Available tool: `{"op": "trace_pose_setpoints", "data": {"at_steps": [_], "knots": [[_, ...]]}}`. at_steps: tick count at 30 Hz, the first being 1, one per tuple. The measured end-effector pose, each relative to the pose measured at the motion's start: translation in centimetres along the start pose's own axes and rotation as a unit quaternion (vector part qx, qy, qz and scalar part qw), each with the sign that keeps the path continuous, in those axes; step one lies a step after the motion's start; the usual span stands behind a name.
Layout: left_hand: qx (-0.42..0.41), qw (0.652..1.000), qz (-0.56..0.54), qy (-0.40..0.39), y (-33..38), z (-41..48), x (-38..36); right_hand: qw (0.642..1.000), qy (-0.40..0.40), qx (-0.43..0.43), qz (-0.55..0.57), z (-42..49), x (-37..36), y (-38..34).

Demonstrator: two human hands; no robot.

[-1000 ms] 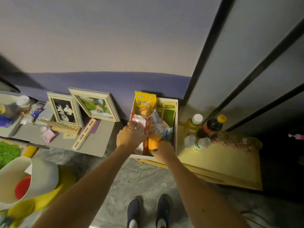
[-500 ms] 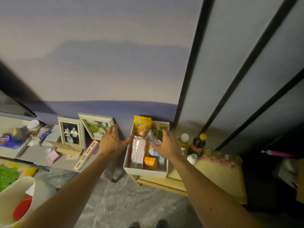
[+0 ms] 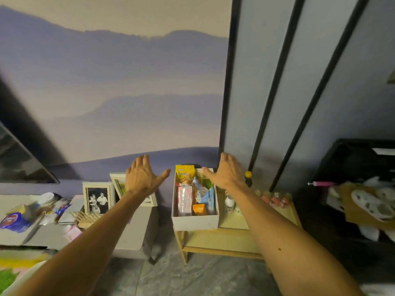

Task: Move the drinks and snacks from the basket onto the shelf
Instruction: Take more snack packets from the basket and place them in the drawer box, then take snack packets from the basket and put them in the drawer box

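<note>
A white box-like basket (image 3: 195, 222) stands on the left end of a low wooden shelf (image 3: 222, 240). Inside it are a yellow snack bag (image 3: 184, 173), a red-and-white packet (image 3: 185, 199), a blue-and-white packet (image 3: 205, 194) and a small orange pack (image 3: 199, 209). My left hand (image 3: 142, 176) is raised left of the basket, fingers spread, holding nothing. My right hand (image 3: 226, 172) is raised over the basket's far right corner, also spread and empty. A dark bottle with a yellow cap (image 3: 248, 178) and small white bottles (image 3: 229, 202) stand on the shelf right of the basket.
Two framed photos (image 3: 98, 199) lean against the wall on a grey cabinet (image 3: 128, 229) at left, with clutter and a blue tub (image 3: 14, 221). Several small jars (image 3: 275, 199) line the shelf's back. A dark stand with papers (image 3: 367, 201) is at right.
Both hands left the basket and rose, spreading open on either side of it. The view tilted up, showing more wall.
</note>
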State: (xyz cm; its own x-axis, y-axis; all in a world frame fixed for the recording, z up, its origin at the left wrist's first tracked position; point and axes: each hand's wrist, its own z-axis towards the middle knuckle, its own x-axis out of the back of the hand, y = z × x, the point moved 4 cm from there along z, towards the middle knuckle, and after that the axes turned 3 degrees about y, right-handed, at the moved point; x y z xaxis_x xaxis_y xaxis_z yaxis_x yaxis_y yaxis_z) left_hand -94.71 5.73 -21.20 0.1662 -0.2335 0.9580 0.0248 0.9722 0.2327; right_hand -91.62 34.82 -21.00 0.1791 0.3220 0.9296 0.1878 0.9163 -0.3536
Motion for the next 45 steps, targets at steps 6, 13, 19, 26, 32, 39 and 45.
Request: {"op": "trace_pose_setpoints", "data": {"at_steps": [6,13,19,26,32,39,45], "knots": [[-0.095,0.995,-0.034,-0.015,4.8,-4.4,0.4,0.994,0.048,-0.095,-0.014,-9.8,3.3,2.7],[-0.231,0.969,-0.071,-0.044,15.9,-12.1,-0.4,0.975,0.075,-0.205,-0.037,-22.4,7.4,12.1],[-0.329,0.936,-0.091,-0.088,27.9,-20.1,-2.6,0.935,0.089,-0.339,-0.052,-33.0,11.1,22.9],[-0.425,0.882,-0.118,-0.164,43.1,-33.3,-5.6,0.882,0.140,-0.448,-0.047,-47.3,14.6,35.3],[-0.487,0.845,-0.101,-0.198,53.2,-43.1,-9.2,0.847,0.122,-0.515,-0.051,-55.1,16.5,45.2],[-0.507,0.827,-0.084,-0.229,60.1,-48.0,-14.0,0.834,0.093,-0.544,-0.027,-57.6,15.6,52.8],[-0.524,0.806,-0.045,-0.272,65.4,-47.9,-21.2,0.823,0.061,-0.565,-0.010,-56.2,13.0,58.9]]}}
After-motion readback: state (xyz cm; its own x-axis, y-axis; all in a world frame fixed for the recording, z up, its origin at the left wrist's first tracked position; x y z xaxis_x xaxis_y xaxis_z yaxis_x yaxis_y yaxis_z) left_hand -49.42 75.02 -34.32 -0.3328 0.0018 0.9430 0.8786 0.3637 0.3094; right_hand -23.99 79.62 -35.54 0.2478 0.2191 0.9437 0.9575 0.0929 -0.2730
